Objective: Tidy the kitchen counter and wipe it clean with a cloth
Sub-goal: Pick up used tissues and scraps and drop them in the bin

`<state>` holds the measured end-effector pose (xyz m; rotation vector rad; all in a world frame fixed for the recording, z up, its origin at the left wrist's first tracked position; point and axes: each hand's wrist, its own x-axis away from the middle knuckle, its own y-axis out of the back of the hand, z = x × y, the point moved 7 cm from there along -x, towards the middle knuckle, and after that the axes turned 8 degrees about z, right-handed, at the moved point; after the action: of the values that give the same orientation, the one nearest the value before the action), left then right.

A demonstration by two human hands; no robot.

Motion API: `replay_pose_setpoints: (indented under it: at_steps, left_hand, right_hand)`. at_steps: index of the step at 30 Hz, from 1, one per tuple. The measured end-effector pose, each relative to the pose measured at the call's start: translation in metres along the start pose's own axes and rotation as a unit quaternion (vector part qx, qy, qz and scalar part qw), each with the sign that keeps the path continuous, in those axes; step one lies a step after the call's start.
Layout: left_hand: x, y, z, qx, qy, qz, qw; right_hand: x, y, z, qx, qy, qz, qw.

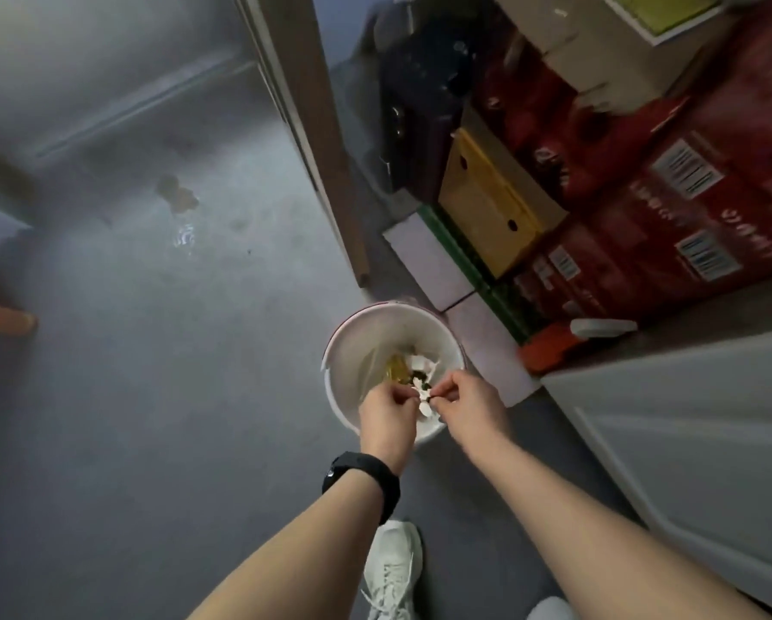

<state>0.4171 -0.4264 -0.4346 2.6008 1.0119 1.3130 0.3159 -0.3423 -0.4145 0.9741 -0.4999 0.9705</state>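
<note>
Head view looks straight down past 2 bare forearms to a white bin (344, 351) standing on the grey floor (151, 373) at the lower centre of the frame. Both hands meet over the bin's near rim: the left hand (386, 416), with a black watch (362, 478) on its wrist, and the right hand (471, 402) are pinched together on a small white scrap (423, 400), which looks like torn paper or tissue, though it is too small to name. Inside the bin lie more white bits, something yellowish and something dark. No counter and no cloth show anywhere in this view, so the wiping part of the task seems not yet in hand; this looks like the disposal step of tidying. The scrap hangs just above the near rim rather than over the middle, so if the fingers let go here a light piece could catch the rim or drift onto the floor beside the white shoe (391, 570) at the bottom of the frame. A wet-looking patch (181, 234) glints on the floor in the upper left, and stepping there on the way back could mean a slip. To the right, red cartons (670, 226) and a yellow box (487, 208) crowd close to the bin, and a careless turn could knock them or tip the bin.
</note>
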Motion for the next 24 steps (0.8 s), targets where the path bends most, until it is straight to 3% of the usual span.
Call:
replay_pose_setpoints:
  at_steps: [12,15,20,24]
  left_hand:
    - [-0.089,-0.026,0.068,-0.032,0.062,-0.004,0.998]
    - [-0.089,-0.03,0.06,-0.089,0.036,0.013,0.995]
    - [-0.072,-0.027,0.036,-0.08,0.009,0.001,0.997]
    - [-0.04,-0.023,0.0,-0.109,-0.048,0.008,0.993]
  right_hand:
    - [-0.082,-0.041,-0.059,-0.028,-0.021,-0.029,0.999]
    - [-0.083,-0.046,-0.06,0.002,-0.019,-0.007,1.0]
    - [-0.063,-0.026,-0.044,-0.014,0.016,-0.017,1.0]
    - [-0.027,-0.005,-0.02,0.0,0.047,0.019,0.999]
